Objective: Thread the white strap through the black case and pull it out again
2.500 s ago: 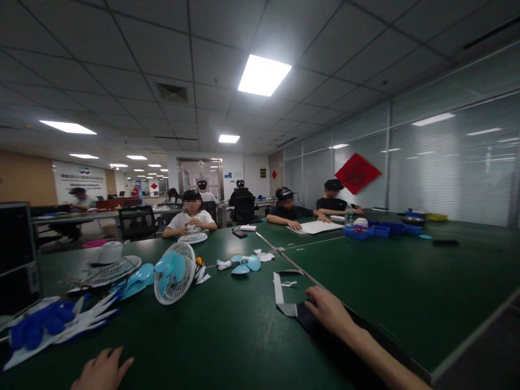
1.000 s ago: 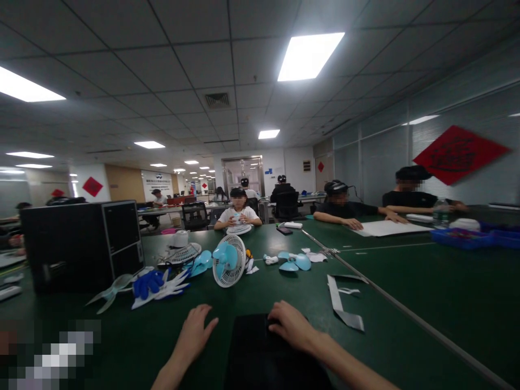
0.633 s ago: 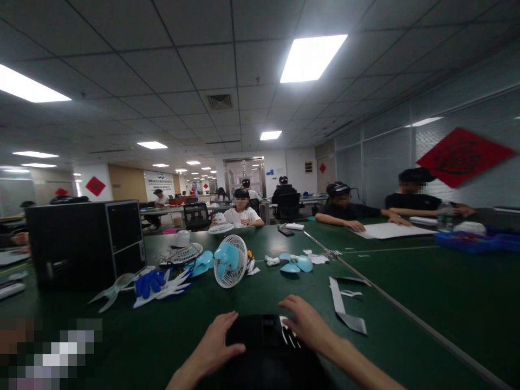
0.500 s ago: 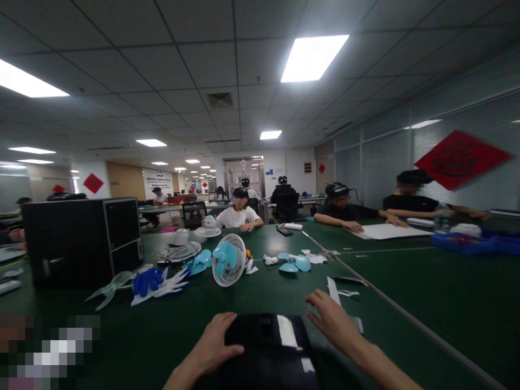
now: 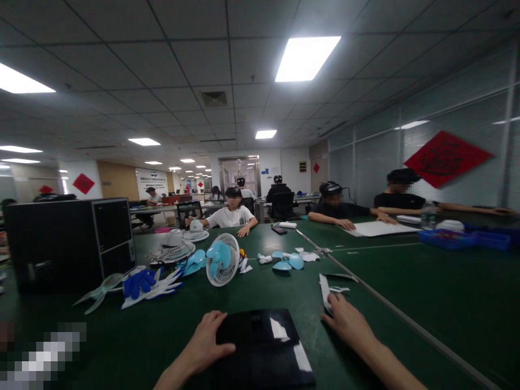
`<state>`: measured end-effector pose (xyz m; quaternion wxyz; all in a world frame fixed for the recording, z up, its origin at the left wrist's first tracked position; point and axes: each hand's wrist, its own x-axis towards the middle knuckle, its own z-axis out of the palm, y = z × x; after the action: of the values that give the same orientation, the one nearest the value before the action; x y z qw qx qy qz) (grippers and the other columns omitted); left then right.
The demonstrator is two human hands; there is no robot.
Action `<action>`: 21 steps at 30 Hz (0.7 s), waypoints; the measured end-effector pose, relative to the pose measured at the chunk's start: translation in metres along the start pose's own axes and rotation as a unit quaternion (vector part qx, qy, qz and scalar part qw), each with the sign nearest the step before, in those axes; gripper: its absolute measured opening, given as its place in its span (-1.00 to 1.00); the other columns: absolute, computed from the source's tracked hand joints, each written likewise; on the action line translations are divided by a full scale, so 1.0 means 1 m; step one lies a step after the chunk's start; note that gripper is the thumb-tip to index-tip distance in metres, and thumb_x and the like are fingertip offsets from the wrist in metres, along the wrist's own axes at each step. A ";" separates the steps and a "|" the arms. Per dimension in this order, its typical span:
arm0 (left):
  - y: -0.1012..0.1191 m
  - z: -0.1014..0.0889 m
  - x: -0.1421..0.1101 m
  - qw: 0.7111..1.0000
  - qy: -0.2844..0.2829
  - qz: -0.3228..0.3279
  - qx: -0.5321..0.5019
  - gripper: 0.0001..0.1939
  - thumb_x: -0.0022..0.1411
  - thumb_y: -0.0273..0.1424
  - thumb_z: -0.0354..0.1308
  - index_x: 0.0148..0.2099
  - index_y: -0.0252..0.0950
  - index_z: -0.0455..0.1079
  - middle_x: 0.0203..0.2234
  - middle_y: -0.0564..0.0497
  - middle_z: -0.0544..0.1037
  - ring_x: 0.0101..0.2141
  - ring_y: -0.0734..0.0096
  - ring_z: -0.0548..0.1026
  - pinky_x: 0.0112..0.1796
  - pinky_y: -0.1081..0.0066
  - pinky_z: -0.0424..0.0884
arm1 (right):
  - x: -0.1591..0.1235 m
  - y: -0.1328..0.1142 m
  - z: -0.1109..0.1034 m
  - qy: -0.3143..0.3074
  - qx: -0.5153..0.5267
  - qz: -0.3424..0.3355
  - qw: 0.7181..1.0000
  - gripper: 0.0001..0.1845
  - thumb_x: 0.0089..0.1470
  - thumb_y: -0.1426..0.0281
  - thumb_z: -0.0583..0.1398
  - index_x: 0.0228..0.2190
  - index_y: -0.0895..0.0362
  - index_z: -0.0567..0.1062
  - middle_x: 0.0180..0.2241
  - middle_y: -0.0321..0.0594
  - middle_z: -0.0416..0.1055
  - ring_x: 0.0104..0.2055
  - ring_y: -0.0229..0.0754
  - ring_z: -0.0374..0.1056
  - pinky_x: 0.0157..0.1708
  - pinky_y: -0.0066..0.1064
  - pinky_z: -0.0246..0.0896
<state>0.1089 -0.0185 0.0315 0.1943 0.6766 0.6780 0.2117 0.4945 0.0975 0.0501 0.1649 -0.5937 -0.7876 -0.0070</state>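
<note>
A flat black panel point(image 5: 255, 352) lies in front of me, with torn white patches on its right side and a small dark recess near its far edge. My left hand point(image 5: 203, 344) grips the panel's left side, thumb over the top surface and fingers along the edge. To the right, my right hand point(image 5: 347, 319) has its thumb and fingers around the near part of a bent silver-white strip point(image 5: 324, 290). The strip's lower end is hidden behind that hand. A small white scrap point(image 5: 339, 289) lies just beyond my fingertips.
Beyond the panel stand a fan head point(image 5: 223, 260) and loose blue blades point(image 5: 286, 261). Blue-and-white gloves point(image 5: 150, 284) lie before a black computer case point(image 5: 69, 244). A metal seam point(image 5: 365, 292) crosses the green table. Co-workers sit opposite; blue trays point(image 5: 447, 238) are at right.
My view has swung left. The black panel now lies before me, its white patches showing, with my left hand on it. My right hand has left the panel and moved right onto the strip.
</note>
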 end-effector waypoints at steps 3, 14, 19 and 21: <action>0.004 -0.001 -0.002 1.000 0.002 -0.002 0.003 -0.05 -0.04 0.04 0.19 0.30 -0.34 0.12 0.25 -0.18 0.17 0.21 0.06 0.14 0.21 0.25 0.08 | 0.005 0.007 0.005 -0.018 -0.012 0.015 1.000 -0.74 0.14 0.34 0.12 -0.15 0.21 0.39 -0.08 0.08 0.36 -0.15 0.02 0.42 -0.23 -0.27 0.27; 0.007 -0.002 -0.001 1.000 0.007 0.009 0.009 -0.06 -0.03 0.05 0.19 0.29 -0.35 0.14 0.23 -0.18 0.19 0.20 0.10 0.17 0.20 0.31 0.07 | 0.013 0.013 0.006 -0.032 -0.011 0.017 0.999 -0.79 0.16 0.46 0.02 -0.28 0.21 0.45 -0.21 0.07 0.46 -0.19 -0.01 0.43 -0.25 -0.31 0.21; 0.003 0.000 0.000 1.000 0.002 0.001 -0.003 -0.05 -0.02 0.06 0.18 0.31 -0.33 0.11 0.25 -0.17 0.16 0.21 0.10 0.16 0.19 0.30 0.08 | 0.011 0.020 -0.010 -0.023 0.025 0.036 0.999 -0.79 0.13 0.48 0.01 -0.37 0.19 0.45 -0.25 0.04 0.47 -0.26 -0.06 0.44 -0.33 -0.36 0.19; 0.001 0.001 0.001 1.000 0.005 -0.001 -0.005 -0.06 -0.02 0.06 0.17 0.31 -0.32 0.10 0.26 -0.16 0.15 0.21 0.10 0.14 0.20 0.29 0.07 | 0.010 0.027 -0.020 -0.003 0.029 0.051 0.998 -0.76 0.14 0.46 -0.01 -0.40 0.18 0.43 -0.27 0.03 0.47 -0.28 -0.05 0.44 -0.37 -0.36 0.19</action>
<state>0.1105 -0.0173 0.0315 0.1938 0.6740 0.6786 0.2183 0.5227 0.1111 0.0663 0.1800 -0.6280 -0.7567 0.0256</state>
